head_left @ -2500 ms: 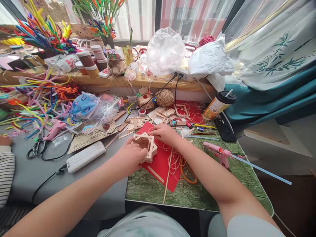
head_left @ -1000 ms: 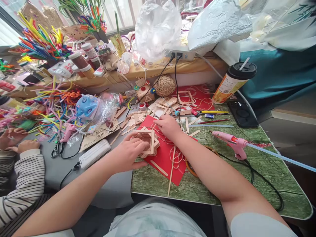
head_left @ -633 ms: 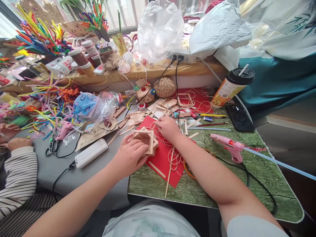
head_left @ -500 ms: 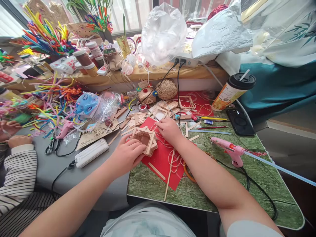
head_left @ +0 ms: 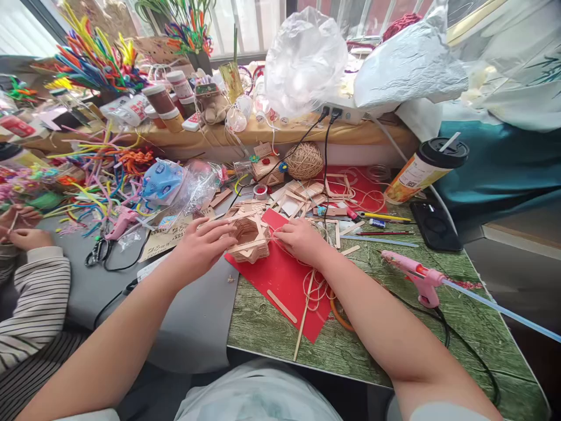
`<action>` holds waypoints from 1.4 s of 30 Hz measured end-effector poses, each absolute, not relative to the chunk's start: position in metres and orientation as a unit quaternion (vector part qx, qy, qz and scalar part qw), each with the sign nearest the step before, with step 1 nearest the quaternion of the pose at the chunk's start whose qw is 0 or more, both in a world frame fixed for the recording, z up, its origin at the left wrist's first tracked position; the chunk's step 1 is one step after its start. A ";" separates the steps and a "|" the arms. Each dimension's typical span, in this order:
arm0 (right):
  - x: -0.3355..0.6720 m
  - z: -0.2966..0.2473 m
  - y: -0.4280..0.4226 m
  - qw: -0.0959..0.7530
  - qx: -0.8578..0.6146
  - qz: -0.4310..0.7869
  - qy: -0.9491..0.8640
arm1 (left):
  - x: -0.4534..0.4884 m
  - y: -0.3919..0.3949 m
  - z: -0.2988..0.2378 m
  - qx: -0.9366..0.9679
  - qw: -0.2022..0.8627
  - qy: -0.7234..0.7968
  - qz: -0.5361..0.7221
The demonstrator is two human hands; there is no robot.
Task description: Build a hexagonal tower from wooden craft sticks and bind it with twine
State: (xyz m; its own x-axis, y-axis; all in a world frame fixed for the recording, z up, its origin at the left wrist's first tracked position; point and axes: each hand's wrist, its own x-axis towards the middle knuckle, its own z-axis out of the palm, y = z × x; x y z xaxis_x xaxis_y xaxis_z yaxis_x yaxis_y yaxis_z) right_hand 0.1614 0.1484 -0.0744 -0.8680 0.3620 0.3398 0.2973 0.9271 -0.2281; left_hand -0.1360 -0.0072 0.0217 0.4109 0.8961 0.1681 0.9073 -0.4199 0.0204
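Observation:
A hexagonal box of stacked craft sticks [head_left: 252, 251] rests on a red sheet [head_left: 280, 275], its open top facing up. My left hand [head_left: 204, 245] is at the box's left side, fingers stretched out and fingertips at the rim; whether they touch it is hard to tell. Just right of the box, my right hand [head_left: 302, 240] is closed in a pinch on thin twine. Loops of this twine [head_left: 316, 290] lie below my right wrist. A single craft stick [head_left: 281, 306] and a thin wooden rod [head_left: 304, 318] lie on the red sheet.
A pink glue gun [head_left: 416, 275] lies to the right, near a black phone [head_left: 436, 225] and a lidded cup [head_left: 423, 169]. Behind the box are a twine ball [head_left: 305, 161] and loose craft sticks. Another person's hands [head_left: 26, 228] are at the far left, near scissors [head_left: 99, 251].
My left hand has lifted off the box's front and moved left, its fingers straightening. The box now shows more fully and has turned slightly. My right hand stays beside it, pinching the twine.

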 end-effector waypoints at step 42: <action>0.155 -0.070 0.145 0.144 -0.151 0.082 -0.975 | -0.035 0.029 0.029 -0.735 0.044 -0.671 0.087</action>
